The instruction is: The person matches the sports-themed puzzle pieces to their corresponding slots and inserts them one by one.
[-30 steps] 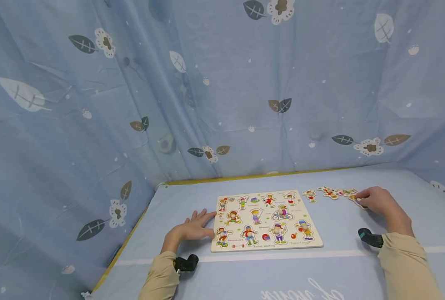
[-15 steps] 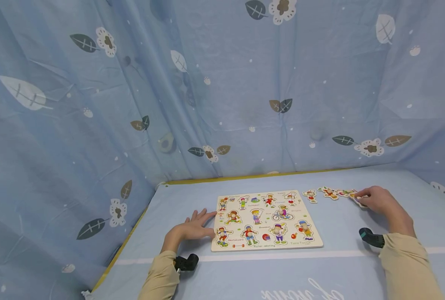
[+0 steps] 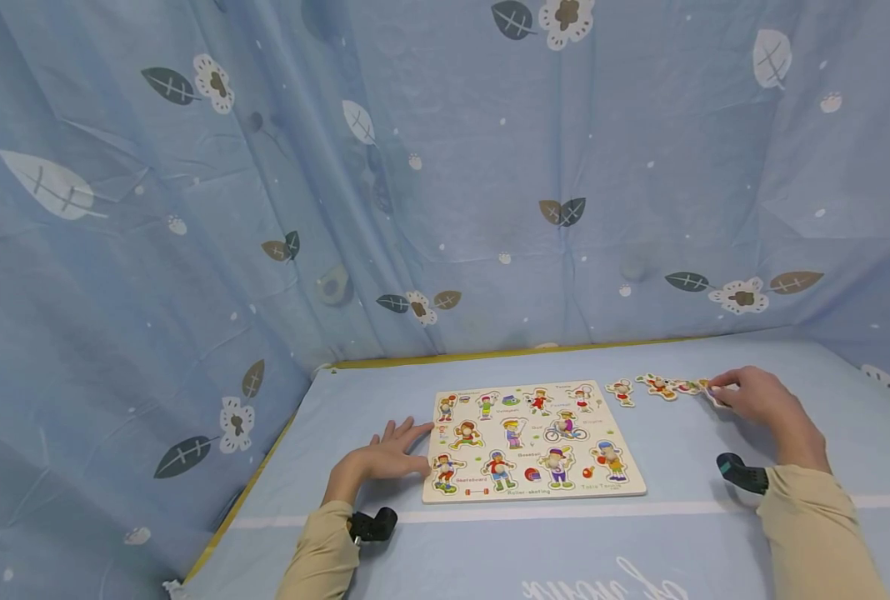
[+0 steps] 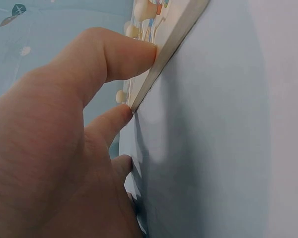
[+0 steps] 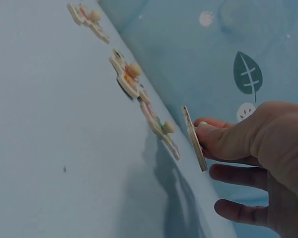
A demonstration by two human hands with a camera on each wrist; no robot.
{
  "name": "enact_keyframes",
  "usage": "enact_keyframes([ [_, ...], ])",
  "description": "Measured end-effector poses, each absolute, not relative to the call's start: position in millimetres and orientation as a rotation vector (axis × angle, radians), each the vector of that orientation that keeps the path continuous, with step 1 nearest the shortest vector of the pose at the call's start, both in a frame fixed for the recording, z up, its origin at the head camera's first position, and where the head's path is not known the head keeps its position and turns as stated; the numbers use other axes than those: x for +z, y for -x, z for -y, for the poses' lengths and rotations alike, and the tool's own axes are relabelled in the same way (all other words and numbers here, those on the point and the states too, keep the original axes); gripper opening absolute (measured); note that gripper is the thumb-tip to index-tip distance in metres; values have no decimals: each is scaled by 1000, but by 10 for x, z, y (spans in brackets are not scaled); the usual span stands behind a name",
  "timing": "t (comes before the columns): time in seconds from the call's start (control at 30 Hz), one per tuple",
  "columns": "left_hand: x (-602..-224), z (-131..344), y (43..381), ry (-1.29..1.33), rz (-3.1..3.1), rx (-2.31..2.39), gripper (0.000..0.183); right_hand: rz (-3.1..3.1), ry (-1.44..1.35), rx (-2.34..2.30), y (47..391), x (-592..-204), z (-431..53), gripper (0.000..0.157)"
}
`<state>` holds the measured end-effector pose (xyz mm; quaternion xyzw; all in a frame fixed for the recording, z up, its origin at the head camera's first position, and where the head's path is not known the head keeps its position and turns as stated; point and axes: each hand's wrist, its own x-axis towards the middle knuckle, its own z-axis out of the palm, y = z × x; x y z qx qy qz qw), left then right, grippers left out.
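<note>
A wooden knob puzzle board (image 3: pixel 490 454) with pictures of children at sports lies flat on the table. My left hand (image 3: pixel 381 460) rests at its left side, fingers spread; in the left wrist view the thumb and a fingertip touch the board's edge (image 4: pixel 164 54). At the far right, my right hand (image 3: pixel 767 408) pinches a flat wooden puzzle piece (image 5: pixel 194 141) by its knob between thumb and finger. That piece is tilted and held up off the table in the right wrist view, its picture turned away. Other loose puzzle pieces lie beside it, to the left.
Right of the board lie a small figure piece (image 3: pixel 621 392), another figure piece (image 3: pixel 659 386) and a piece with a green knob (image 5: pixel 159 129), the latter two close together. A blue patterned curtain (image 3: pixel 445 167) hangs behind the table (image 3: pixel 535 542).
The right hand has risen slightly, lifting the pinched puzzle piece off the table near the other loose pieces. The left hand stays at the board's edge.
</note>
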<state>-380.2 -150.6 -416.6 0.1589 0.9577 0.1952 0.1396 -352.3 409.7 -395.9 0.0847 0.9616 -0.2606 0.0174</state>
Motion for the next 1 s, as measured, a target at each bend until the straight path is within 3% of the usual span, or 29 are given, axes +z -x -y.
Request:
enact_keyframes([
  [1.0,-4178,1517,3803,-478,-2770,549,90,-3237,-104,-778,3546,-3696,-3774,37],
])
